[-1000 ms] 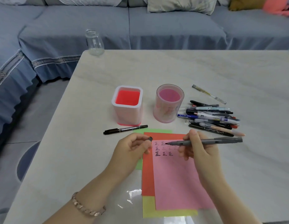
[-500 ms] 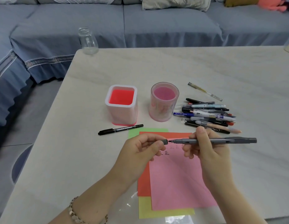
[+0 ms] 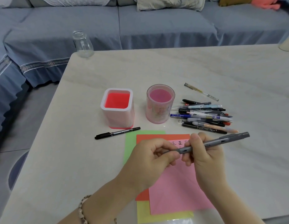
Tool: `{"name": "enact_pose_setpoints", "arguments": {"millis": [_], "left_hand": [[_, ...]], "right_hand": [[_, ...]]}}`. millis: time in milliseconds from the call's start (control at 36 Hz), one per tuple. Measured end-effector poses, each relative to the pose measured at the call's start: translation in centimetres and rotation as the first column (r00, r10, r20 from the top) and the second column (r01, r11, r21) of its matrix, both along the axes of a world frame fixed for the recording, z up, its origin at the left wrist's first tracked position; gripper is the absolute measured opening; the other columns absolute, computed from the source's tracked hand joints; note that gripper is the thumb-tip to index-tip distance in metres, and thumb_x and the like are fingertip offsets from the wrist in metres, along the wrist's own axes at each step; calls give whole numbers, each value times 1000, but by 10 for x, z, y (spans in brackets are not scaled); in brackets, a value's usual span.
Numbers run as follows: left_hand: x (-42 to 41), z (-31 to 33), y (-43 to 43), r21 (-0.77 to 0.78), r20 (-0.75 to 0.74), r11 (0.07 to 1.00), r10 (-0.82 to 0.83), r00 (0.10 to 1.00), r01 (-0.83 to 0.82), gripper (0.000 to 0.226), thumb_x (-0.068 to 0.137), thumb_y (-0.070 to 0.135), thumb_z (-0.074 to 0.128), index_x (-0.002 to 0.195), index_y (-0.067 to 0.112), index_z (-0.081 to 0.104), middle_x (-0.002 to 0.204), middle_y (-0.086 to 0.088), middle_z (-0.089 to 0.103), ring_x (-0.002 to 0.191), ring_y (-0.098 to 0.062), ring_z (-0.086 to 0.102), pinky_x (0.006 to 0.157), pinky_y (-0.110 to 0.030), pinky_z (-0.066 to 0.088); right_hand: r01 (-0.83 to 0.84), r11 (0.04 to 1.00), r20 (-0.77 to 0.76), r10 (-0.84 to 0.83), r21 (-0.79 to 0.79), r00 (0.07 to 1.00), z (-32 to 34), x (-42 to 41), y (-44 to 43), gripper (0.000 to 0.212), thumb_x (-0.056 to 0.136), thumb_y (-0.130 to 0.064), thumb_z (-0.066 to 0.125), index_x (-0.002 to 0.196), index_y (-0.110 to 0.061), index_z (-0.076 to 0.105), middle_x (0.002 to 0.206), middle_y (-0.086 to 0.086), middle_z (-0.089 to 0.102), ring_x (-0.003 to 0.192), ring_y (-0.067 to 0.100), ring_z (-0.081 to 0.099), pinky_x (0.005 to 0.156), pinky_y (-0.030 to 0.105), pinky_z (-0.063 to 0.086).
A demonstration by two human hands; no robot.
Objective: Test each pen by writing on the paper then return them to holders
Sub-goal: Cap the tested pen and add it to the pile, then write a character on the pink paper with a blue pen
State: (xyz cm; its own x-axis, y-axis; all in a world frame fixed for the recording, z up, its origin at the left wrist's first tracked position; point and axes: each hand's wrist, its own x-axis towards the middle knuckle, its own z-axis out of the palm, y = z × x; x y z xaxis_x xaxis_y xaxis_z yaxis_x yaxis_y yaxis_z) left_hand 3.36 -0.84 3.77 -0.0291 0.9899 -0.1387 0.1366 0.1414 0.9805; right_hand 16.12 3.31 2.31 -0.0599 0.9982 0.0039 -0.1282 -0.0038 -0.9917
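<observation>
So, grey pen: slanting up to the right, above the pink paper.
Right hand: grip pinching the barrel.
Left hand: grip pinching the pen's tip end.
Holders: square holder and round holder side by side on the table, behind the papers.

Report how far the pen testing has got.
Done: a few characters are written at the top of the pink paper. In hand: the right hand holds a grey pen while the left hand pinches its tip end. Left: the square holder and round holder hold no pens, a black marker lies loose, and the pile of pens waits.
</observation>
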Motion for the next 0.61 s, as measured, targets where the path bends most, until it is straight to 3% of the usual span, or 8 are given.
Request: {"name": "enact_pose_setpoints", "arguments": {"millis": [83, 139, 222, 306, 361, 417, 556, 611], "left_hand": [[-1, -6, -1, -30, -251, 994, -111, 962, 107, 15, 88, 18, 60, 80, 29, 66, 65, 11, 65, 62, 1, 57, 65, -15, 44], [-4, -14, -2, -38, -477, 988, -149, 866, 149, 11, 92, 30, 53, 95, 29, 64, 79, 10, 67, 75, -5, 58, 72, -22, 45], [-16, -32, -1, 12, -712, 999, -16, 702, 34, 19, 96, 37, 44, 108, 31, 57, 95, 7, 66, 89, -15, 57, 75, -29, 42], [-36, -53, -2, 79, -787, 990, 135, 603, -118, 21, 96, 35, 43, 104, 28, 61, 94, 6, 64, 92, -18, 57, 70, -30, 41], [-52, -66, -3, 135, -825, 984, 179, 537, -121, 23, 90, 28, 47, 90, 18, 68, 84, 2, 64, 82, -24, 59, 65, -32, 46], [-67, -75, -6, 219, -849, 968, 250, 465, -121, 25, 81, 28, 50, 76, 12, 70, 74, 0, 61, 68, -26, 59, 55, -33, 48], [-92, -88, -9, 281, -893, 951, 307, 328, -125, 20, 75, 20, 55, 69, 9, 71, 68, -4, 57, 59, -29, 56, 49, -32, 46], [-97, -91, -9, 271, -909, 955, 295, 294, -119, 15, 73, 17, 59, 69, 8, 71, 67, -4, 57, 58, -30, 55, 47, -33, 45]], "right_hand": [[-118, 992, 146, 125, -51, 981, -13, 3, 5, 37, 91, -4, 51, 55, -8, 47, 35, 3, 48, 31, 10, 41, 36, 17, 36], [-280, 952, 287, 304, -122, 909, -20, 8, 10, 30, 91, -10, 51, 61, -10, 52, 40, 1, 54, 35, 8, 44, 40, 17, 37], [-459, 859, 644, 485, -225, 591, -31, 22, 27, 15, 88, -27, 58, 73, -28, 60, 56, -5, 61, 47, 2, 50, 52, 12, 39], [-373, 927, 867, 208, -28, 452, -37, 37, 52, 10, 86, -13, 62, 92, -19, 68, 78, -3, 60, 65, 5, 51, 67, 14, 41], [-286, 936, 910, -76, 206, 408, -39, 45, 71, 21, 80, 4, 62, 98, -5, 69, 89, 10, 62, 81, 24, 55, 80, 29, 42], [-260, 913, 926, -234, 314, 297, -40, 50, 89, 29, 74, 13, 61, 99, 0, 68, 96, 20, 63, 90, 39, 54, 80, 41, 42], [-255, 960, 991, -129, 117, -33, -37, 50, 116, 41, 84, 4, 47, 121, -11, 56, 122, 11, 54, 114, 34, 40, 91, 40, 33], [-258, 961, 989, -125, 100, -79, -37, 49, 118, 38, 85, 2, 46, 119, -12, 56, 121, 10, 53, 114, 31, 40, 90, 38, 33]]}}
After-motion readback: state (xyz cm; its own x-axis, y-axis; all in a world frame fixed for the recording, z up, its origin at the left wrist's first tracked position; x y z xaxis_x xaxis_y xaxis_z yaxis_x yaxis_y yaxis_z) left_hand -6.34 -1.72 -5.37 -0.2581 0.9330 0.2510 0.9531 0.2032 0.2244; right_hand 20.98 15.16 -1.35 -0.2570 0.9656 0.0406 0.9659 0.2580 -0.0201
